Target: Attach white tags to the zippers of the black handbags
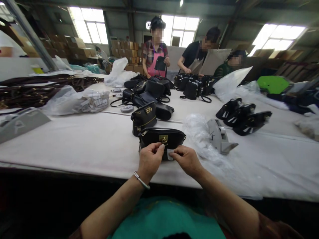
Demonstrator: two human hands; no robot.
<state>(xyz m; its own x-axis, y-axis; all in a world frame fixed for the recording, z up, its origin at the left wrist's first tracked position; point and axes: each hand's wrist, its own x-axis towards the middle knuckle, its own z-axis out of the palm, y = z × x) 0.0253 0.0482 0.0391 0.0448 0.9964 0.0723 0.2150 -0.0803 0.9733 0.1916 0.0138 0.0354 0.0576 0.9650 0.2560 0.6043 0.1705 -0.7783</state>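
Note:
A small black handbag [174, 135] with a gold clasp [163, 137] stands upright on the white table, right in front of me. My left hand [151, 160] is closed in a pinch just below the clasp; what lies between its thumb and fingers is too small to make out. Between the thumb and forefinger of my right hand [187, 160] is a small white tag [170, 154], held against the lower front of the bag. Another black handbag [144, 118] with a gold zip stands right behind this one.
Clear plastic wrap [199, 132] and a grey tape dispenser [219, 136] lie to the right, before three black bags [243, 118]. More black bags [154, 89] are piled farther back. A plastic bag of tags [79, 101] lies left. Several people [156, 53] are across the table.

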